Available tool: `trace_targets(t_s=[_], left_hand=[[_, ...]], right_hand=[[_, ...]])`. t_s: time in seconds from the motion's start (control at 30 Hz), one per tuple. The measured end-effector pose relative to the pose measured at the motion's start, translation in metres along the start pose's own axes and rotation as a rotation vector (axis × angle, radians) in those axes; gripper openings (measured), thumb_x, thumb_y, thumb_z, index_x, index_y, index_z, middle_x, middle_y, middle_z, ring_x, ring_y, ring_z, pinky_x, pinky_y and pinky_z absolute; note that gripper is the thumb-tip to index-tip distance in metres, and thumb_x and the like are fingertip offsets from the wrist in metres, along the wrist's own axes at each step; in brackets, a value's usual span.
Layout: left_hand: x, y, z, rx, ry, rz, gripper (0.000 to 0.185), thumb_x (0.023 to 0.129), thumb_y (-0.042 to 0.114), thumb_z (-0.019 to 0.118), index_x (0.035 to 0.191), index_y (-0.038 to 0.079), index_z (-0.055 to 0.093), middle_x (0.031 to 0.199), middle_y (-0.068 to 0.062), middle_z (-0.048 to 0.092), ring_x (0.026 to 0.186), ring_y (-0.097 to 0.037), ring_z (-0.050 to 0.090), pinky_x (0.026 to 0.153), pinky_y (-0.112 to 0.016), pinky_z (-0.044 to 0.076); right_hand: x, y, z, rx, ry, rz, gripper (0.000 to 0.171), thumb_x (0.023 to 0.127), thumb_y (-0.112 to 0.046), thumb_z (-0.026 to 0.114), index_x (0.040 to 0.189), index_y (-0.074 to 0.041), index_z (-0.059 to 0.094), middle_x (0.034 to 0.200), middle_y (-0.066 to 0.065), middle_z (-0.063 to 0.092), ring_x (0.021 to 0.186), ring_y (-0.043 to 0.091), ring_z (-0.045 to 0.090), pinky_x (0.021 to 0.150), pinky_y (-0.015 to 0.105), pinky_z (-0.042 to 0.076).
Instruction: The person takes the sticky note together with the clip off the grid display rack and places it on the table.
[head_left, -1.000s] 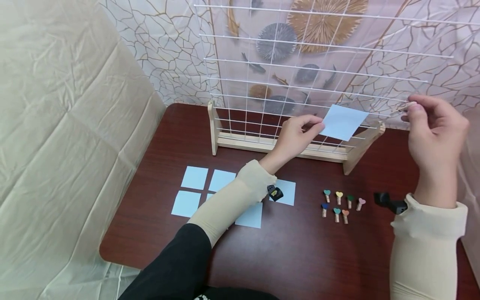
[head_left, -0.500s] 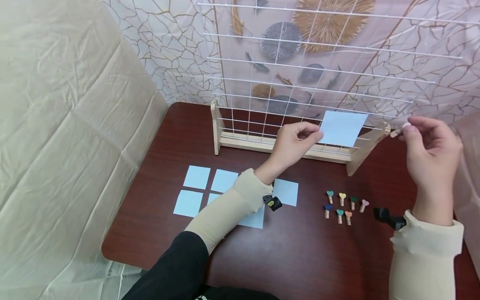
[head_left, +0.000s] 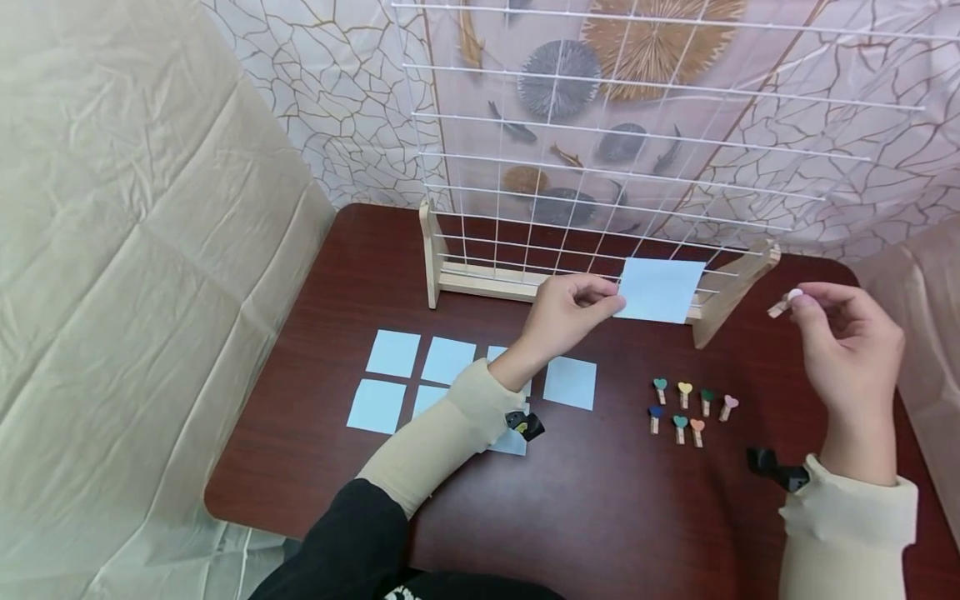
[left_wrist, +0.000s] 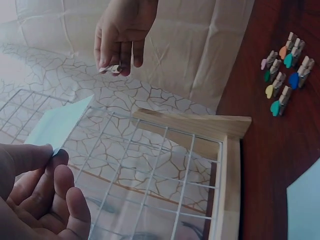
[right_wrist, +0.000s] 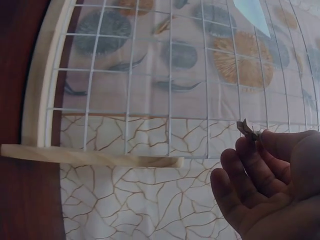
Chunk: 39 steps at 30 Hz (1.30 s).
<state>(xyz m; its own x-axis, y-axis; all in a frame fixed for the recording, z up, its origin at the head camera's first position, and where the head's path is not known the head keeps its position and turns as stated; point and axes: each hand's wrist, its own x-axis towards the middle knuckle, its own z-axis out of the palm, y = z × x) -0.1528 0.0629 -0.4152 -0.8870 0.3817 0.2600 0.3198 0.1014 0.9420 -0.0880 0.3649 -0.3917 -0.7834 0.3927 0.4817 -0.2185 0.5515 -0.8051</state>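
Observation:
My left hand [head_left: 570, 312] pinches a pale blue paper square [head_left: 660, 289] by its left corner, holding it in front of the bottom rows of the white wire grid [head_left: 600, 150]. The same paper [left_wrist: 57, 122] shows beside my thumb in the left wrist view. My right hand [head_left: 843, 342] is off to the right of the grid's wooden stand [head_left: 731, 292], pinching a small wooden clothespin [head_left: 783, 302] between thumb and finger. The clothespin [right_wrist: 248, 129] sticks up from my fingertips in the right wrist view.
Several blue paper squares [head_left: 390, 354] lie on the dark red table [head_left: 600, 500] at front left. Several small heart-topped clothespins [head_left: 686, 406] lie in two rows at front right. Cream fabric hangs at the left, and a patterned cloth behind the grid.
Both hands have come down and toward me. The paper dropped from mid-grid to the bottom rows, and my right hand with the clothespin lowered away from the grid's right edge.

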Motion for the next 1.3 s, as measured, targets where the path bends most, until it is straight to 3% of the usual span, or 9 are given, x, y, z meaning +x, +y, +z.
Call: trace_targets(t_s=[0.5,1.3], left_hand=[[-0.027,-0.021,-0.008,-0.071,0.012,-0.096,0.017,0.097,0.013,0.077,0.110,0.002,0.077,0.095,-0.008,0.079,0.076,-0.008,0.066,0.070,-0.021,0.053],[-0.077,-0.057,0.002,-0.108,-0.021,-0.228,0.017,0.097,0.014,0.078,0.108,0.002,0.077,0.089,-0.006,0.078,0.067,-0.020,0.069,0.063,-0.024,0.052]], right_hand=[[-0.023,0.019,-0.003,-0.036,-0.030,0.051,0.018,0.098,-0.002,0.070,0.110,0.011,0.075,0.082,-0.026,0.068,0.072,-0.007,0.062,0.068,0.010,0.046],[-0.058,0.049,-0.014,-0.145,-0.126,0.183,0.017,0.098,-0.005,0.072,0.110,0.008,0.075,0.078,-0.031,0.065,0.068,-0.008,0.060,0.065,0.006,0.044]])
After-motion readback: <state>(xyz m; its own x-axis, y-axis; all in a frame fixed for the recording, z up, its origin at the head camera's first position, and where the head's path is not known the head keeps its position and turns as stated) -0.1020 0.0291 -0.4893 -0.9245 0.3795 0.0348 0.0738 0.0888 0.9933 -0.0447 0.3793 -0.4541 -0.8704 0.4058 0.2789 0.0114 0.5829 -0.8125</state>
